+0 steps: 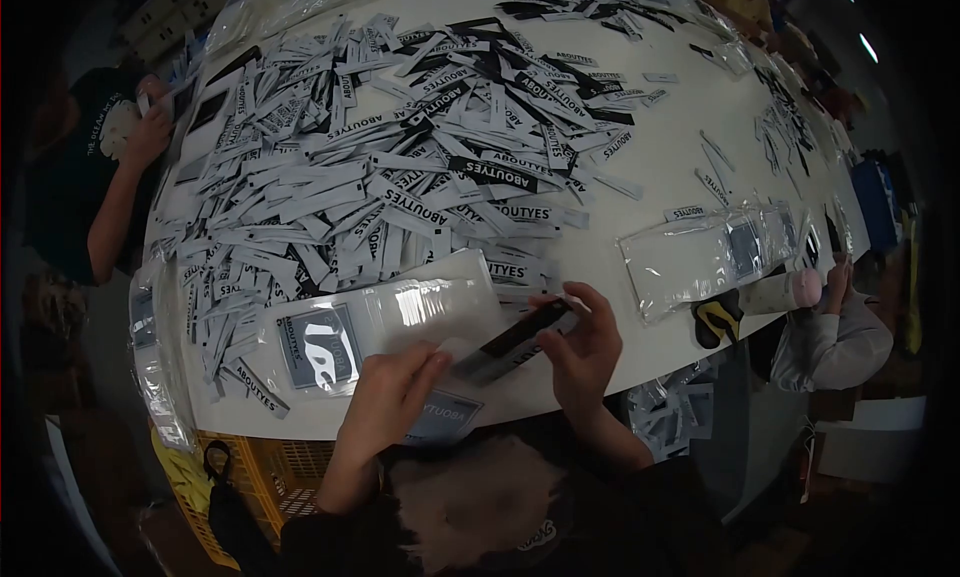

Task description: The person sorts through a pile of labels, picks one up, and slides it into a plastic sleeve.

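Here's my left hand (392, 389) pinching a clear bag (446, 415) while my right hand (580, 355), apart from the left, grips a black-and-white packet (518, 339) slanting between them, near the white table's (690, 102) edge, the packet heap (400, 167) spread beyond.

The left hand (390, 392) is turned inward, with its thumb and forefinger pressed together in a pinch and its remaining fingers curled. The right hand (585, 352) is held slightly farther forward, its fingers bent and its thumb set opposite them in a grip. The left forearm (350, 477) and the right forearm (617, 439) are angled inward from the body, the hands being held near each other but apart.
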{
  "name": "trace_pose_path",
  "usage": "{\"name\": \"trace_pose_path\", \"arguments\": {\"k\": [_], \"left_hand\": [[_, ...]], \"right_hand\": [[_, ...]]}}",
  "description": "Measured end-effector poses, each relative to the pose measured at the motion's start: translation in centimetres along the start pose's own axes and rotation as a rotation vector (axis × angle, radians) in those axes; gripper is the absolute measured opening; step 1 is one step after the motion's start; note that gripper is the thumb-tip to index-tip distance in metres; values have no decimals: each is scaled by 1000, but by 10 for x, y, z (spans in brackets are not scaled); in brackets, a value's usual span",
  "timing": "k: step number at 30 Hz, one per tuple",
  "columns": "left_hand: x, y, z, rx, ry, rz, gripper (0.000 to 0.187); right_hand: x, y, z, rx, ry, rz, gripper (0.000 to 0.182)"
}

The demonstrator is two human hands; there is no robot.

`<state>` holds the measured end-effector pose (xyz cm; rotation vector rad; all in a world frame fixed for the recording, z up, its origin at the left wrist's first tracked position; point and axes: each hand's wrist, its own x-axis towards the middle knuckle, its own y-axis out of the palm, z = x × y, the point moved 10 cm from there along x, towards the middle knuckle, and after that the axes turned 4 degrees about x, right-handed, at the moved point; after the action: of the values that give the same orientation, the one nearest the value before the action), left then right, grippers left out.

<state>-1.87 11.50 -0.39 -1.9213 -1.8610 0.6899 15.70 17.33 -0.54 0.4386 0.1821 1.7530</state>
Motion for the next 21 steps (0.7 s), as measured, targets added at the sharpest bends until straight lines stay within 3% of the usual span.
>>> {"name": "trace_pose_path", "arguments": {"k": [1, 2, 4, 5, 6, 8, 9, 11, 14, 15, 16, 17, 18, 20, 21], "left_hand": [[0, 0, -1, -30, 8, -21, 14], [0, 3, -1, -33, 5, -21, 14], [-1, 1, 2, -89, -18, -68, 13], [0, -1, 1, -88, -16, -67, 13], [1, 2, -5, -62, 30, -3, 13], [1, 8, -10, -37, 73, 56, 12], [0, 14, -17, -53, 144, 60, 11], [-1, 21, -27, -66, 218, 69, 10], [-1, 17, -28, -1, 197, 30, 9], [-1, 8, -15, -37, 62, -14, 9], [-3, 1, -2, -74, -73, -61, 9], [-4, 2, -1, -72, -71, -63, 9], [-6, -3, 5, -158, -105, -149, 9], [-8, -5, 10, -246, -142, -224, 9], [-5, -1, -2, -339, -34, -174, 10]], "right_hand": [[-2, -5, 13, -145, -169, -54, 36], [-2, -7, 14, -147, -166, -52, 36], [-7, 29, -2, -625, -47, 379, 24], [-9, 30, -17, -577, 230, 430, 13], [-5, 23, -19, -577, 228, 430, 13], [-28, 29, -55, -309, 578, 800, 16], [-28, 29, -62, -308, 582, 802, 16], [-45, 44, -77, -314, 634, 1010, 20], [-39, 36, -83, -435, 772, 989, 24], [-40, 37, -81, -433, 768, 988, 24], [-23, 32, -71, -120, 755, 688, 24], [-10, 20, -63, 183, 720, 382, 23], [-15, 24, -60, 181, 720, 385, 23], [-13, 40, -27, -266, 304, 525, 20], [-14, 38, -28, -306, 355, 531, 16]]}}
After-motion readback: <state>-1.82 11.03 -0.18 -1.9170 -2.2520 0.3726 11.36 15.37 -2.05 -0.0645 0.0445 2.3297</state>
